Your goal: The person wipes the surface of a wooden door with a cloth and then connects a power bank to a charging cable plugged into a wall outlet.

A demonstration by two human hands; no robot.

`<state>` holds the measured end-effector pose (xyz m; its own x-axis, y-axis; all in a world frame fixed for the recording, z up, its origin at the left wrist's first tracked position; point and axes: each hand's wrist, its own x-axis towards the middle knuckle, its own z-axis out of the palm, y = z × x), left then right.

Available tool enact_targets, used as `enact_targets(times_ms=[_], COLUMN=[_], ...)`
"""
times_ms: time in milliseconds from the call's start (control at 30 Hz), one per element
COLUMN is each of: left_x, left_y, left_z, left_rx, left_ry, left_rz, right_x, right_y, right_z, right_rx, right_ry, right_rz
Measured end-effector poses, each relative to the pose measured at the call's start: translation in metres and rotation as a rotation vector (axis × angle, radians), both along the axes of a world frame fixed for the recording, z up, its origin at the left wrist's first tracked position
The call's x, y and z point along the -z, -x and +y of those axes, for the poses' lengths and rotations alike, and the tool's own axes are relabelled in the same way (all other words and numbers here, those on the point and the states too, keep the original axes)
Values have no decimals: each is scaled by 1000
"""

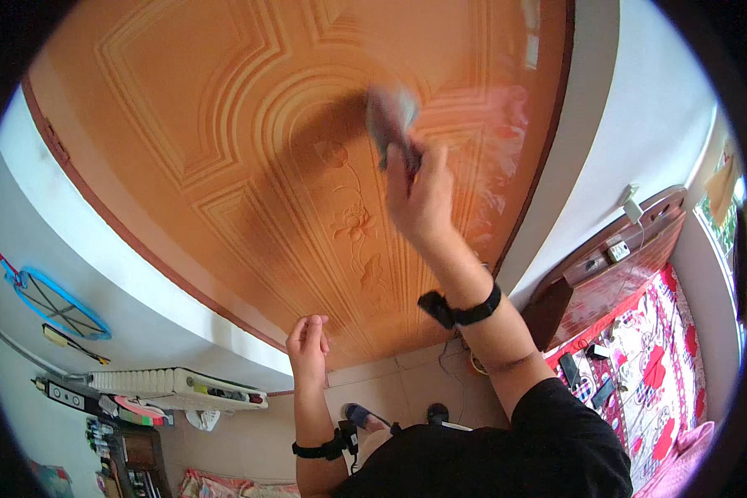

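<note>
My right hand (419,195) is raised against an orange door (224,124) with carved panels and a flower relief. It grips a grey cloth (390,112), which is blurred and pressed on the door's middle. A pale smear shows on the door to the right of the cloth. My left hand (307,344) hangs lower, near the door's bottom edge, with its fingers curled loosely and nothing in them. Both wrists carry black straps.
A white wall (606,108) flanks the door. A bed with a red patterned cover (672,373) and a wooden headboard (614,257) stands at the right. At the left, a blue racket-shaped swatter (54,303) hangs above a cluttered shelf (166,386). My feet (365,415) stand on beige tiles.
</note>
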<state>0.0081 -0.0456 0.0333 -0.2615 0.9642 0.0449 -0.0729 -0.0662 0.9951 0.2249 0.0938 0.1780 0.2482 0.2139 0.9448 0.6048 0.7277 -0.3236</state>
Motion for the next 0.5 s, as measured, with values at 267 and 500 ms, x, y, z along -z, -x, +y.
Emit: enact_targets(times_ms=[267,500], left_x=[7,48], left_y=[7,-8], left_z=[13,31], left_rx=[132,323], left_ry=[6,146], left_rz=[-16,139], right_x=[171,410], right_y=[-23,-50], right_z=[28,-81], right_rx=[215,-100], right_ry=[243,1627], right_rz=[-374,-707])
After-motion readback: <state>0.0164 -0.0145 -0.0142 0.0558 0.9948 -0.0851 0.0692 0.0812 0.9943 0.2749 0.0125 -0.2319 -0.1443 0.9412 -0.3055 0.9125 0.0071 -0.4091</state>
